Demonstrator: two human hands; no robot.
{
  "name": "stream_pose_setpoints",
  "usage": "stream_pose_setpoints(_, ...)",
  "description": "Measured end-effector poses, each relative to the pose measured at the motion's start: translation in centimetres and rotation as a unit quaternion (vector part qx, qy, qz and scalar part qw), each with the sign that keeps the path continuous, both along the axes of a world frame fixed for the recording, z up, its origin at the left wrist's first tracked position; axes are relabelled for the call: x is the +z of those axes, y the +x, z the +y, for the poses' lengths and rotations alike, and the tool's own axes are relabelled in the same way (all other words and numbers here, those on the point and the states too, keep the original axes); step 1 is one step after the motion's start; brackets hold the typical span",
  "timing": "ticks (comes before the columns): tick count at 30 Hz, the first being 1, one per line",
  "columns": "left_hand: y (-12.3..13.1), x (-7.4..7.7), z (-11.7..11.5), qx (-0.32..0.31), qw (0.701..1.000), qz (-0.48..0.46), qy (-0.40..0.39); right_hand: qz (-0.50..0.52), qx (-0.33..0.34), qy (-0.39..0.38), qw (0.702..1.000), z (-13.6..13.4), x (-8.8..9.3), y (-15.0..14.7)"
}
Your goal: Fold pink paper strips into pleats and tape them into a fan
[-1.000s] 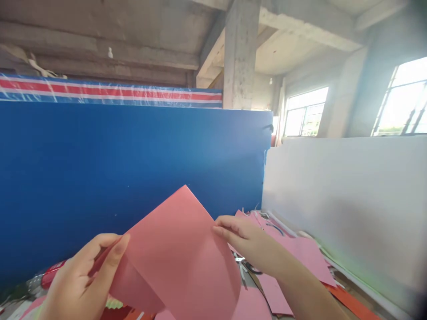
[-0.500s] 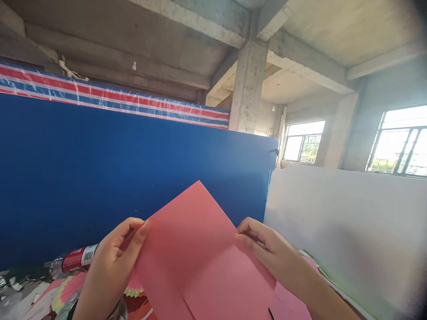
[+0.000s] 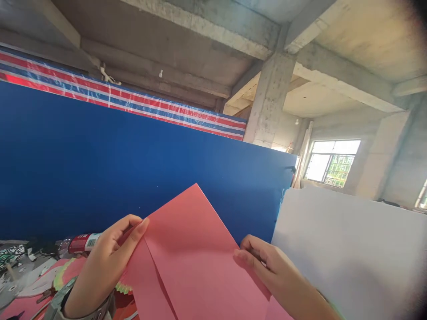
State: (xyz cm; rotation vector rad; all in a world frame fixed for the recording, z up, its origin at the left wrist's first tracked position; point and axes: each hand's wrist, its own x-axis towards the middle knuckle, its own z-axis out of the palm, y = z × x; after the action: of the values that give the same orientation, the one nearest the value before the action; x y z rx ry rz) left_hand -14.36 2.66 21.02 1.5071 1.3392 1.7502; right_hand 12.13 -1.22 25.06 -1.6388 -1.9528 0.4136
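Observation:
Pink paper point(image 3: 196, 240) stands tilted up in front of me, one corner pointing upward. It looks like more than one layer, with a second pink sheet point(image 3: 147, 275) showing along the left side behind a slanted edge. My left hand point(image 3: 116, 249) pinches the left edge between thumb and fingers. On the right edge, lower down, my right hand point(image 3: 263, 258) grips the paper with its thumb in front and fingers curled behind. The paper's lower end runs out of view at the bottom.
A bottle with a red label point(image 3: 80, 243) lies behind my left hand. Paper scraps and pink and yellow-green cut pieces point(image 3: 66, 273) clutter the lower left. A blue panel point(image 3: 100, 164) stands ahead, and a white panel point(image 3: 340, 240) rises at the right.
My view has turned slightly left and tilted. The gap between the paper layers on the left has widened, and the right hand sits a little lower on the edge.

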Motion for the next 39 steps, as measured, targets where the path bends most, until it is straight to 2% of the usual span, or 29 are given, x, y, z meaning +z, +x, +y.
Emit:
stream_pose_setpoints(3,0.1,-0.3,0.6,-0.045,0.999,0.001,-0.029,0.029,0.001,0.009,1.000,0.5,-0.4,0.9)
stream_pose_setpoints(8,0.4,-0.5,1.9,-0.071,0.996,-0.011,-0.049,0.048,0.031,-0.025,0.998,1.3,-0.9,2.1)
stream_pose_setpoints(11,0.6,-0.6,2.5,-0.083,0.995,-0.011,-0.059,0.047,0.026,-0.028,0.998,2.0,-1.1,2.2)
stream_pose_setpoints(18,0.7,-0.8,3.3,-0.040,0.994,0.003,-0.101,0.060,0.012,-0.034,0.998,3.7,-2.2,2.3)
stream_pose_setpoints(22,0.6,-1.0,3.8,-0.022,0.992,0.054,-0.108,0.058,0.016,-0.042,0.997,4.6,-3.3,3.0)
stream_pose_setpoints(26,0.9,-1.0,4.3,-0.016,0.989,0.090,-0.120,0.091,0.028,-0.045,0.994,5.1,-4.1,3.6)
stream_pose_setpoints(31,1.5,-0.8,4.4,-0.012,0.985,0.120,-0.126,0.093,0.038,-0.087,0.991,5.2,-4.5,4.1)
stream_pose_setpoints(36,1.5,-1.4,4.1,-0.010,0.981,0.150,-0.125,0.051,0.065,-0.035,0.996,5.1,-5.3,4.6)
stream_pose_setpoints(39,1.7,-1.9,4.7,0.007,0.972,0.205,-0.113,0.022,0.050,-0.016,0.998,5.2,-5.8,4.6)
